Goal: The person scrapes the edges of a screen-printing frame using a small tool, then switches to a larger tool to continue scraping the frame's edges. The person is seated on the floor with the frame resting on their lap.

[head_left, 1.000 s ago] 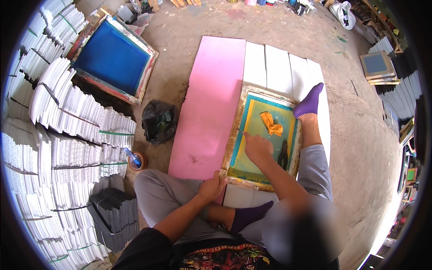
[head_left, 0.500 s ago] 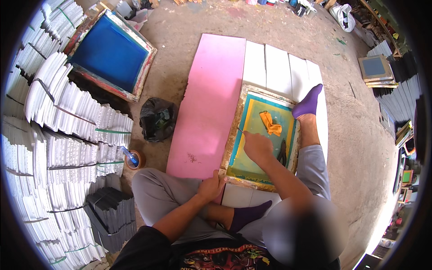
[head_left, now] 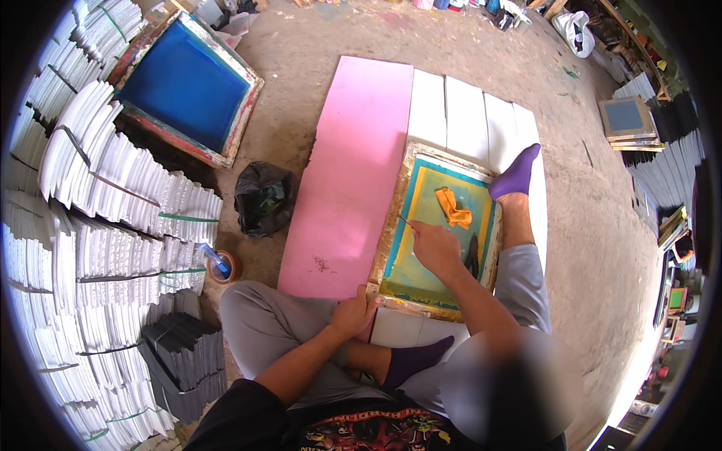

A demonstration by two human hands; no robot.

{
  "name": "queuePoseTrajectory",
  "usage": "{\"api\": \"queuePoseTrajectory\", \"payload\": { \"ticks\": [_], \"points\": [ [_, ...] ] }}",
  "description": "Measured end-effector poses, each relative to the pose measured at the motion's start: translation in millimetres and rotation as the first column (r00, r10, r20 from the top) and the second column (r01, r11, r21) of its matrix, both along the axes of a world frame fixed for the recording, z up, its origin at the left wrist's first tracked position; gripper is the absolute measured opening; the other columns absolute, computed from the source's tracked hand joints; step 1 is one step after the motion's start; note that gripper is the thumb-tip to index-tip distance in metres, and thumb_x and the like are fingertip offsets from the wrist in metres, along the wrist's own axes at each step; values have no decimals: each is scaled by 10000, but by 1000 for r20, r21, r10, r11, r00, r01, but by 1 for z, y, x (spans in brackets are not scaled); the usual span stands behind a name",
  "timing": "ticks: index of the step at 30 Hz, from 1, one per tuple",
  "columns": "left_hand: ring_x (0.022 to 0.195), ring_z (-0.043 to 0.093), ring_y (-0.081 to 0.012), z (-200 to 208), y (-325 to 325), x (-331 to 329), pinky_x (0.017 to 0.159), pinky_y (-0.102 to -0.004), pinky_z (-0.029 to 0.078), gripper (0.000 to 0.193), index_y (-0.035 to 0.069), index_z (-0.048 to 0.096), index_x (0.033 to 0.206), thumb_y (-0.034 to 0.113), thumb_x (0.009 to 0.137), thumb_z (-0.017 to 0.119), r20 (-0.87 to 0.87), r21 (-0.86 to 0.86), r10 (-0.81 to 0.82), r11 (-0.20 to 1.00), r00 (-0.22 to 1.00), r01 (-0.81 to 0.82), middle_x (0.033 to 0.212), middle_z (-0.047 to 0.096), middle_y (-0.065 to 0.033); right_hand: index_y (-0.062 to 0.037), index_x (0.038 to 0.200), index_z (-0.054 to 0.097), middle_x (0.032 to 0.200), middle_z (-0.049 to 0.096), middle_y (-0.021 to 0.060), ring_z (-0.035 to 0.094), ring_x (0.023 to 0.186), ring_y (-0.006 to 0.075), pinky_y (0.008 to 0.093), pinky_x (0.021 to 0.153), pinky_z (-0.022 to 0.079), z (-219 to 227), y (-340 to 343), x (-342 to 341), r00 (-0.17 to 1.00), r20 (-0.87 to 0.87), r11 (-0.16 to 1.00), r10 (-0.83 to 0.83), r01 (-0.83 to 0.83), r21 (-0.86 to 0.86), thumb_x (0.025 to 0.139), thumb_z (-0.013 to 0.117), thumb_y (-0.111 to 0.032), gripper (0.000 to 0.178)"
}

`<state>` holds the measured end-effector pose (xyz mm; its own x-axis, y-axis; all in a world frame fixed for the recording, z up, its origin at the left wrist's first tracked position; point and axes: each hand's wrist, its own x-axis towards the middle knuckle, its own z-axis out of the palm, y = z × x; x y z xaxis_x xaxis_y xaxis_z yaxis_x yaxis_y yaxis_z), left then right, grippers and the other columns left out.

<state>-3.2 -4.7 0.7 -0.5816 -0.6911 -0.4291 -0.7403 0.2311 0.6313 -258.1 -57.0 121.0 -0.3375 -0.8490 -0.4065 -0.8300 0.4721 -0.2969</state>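
A wooden-framed printing screen (head_left: pixel 389 237) with yellow, green and teal mesh lies in front of me. My left hand (head_left: pixel 352 310) is closed round its near left corner. Above the mesh my right hand (head_left: pixel 436 248) is closed on a thin dark tool (head_left: pixel 406 221), its tip at the frame's left side; the rest is hidden in the fist. On the mesh lie a crumpled orange cloth (head_left: pixel 453 208) and, right of my right hand, a dark tool that looks like pliers (head_left: pixel 472 255).
The screen rests on pink (head_left: pixel 353 165) and white boards (head_left: pixel 464 116). My purple-socked foot (head_left: pixel 515 173) is by its far right corner. Left are a black plastic bag (head_left: pixel 263 197), a tape roll (head_left: pixel 235 268), stacked white sheets (head_left: pixel 120 252) and a blue screen (head_left: pixel 188 83).
My right hand has shifted slightly to the right with the thin tool. My left hand stays on the frame corner.
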Motion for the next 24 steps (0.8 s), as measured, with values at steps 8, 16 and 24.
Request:
{"api": "queuePoseTrajectory", "payload": {
  "ticks": [8,16,24],
  "points": [
    [724,685,-514,-1,0,1,644,-621,533,550,-16,421,1182,521,1076,372,-7,-1,-6,1000,1000,6,746,671,-306,-187,1285,683,1024,737,214,715,954,429,560,832,548,2,-1,2,1000,6,1000,-13,13,8,1027,452,-227,349],
    [697,682,-503,-3,1,1,617,-610,529,556,-13,425,1173,531,1077,363,-17,-13,-10,1000,1000,10,729,666,-299,-165,1280,689,961,738,220,727,879,418,547,774,574,-4,-5,3,994,-94,999,50,-48,25,1012,490,-226,339],
    [732,683,-512,-3,4,1,636,-610,527,546,-16,435,1167,519,1078,377,-22,-8,3,1000,1000,-3,763,671,-309,-68,1166,691,858,716,203,736,818,393,519,673,582,-11,-15,30,959,-245,990,141,-131,58,972,510,-149,277]
  ]
}}
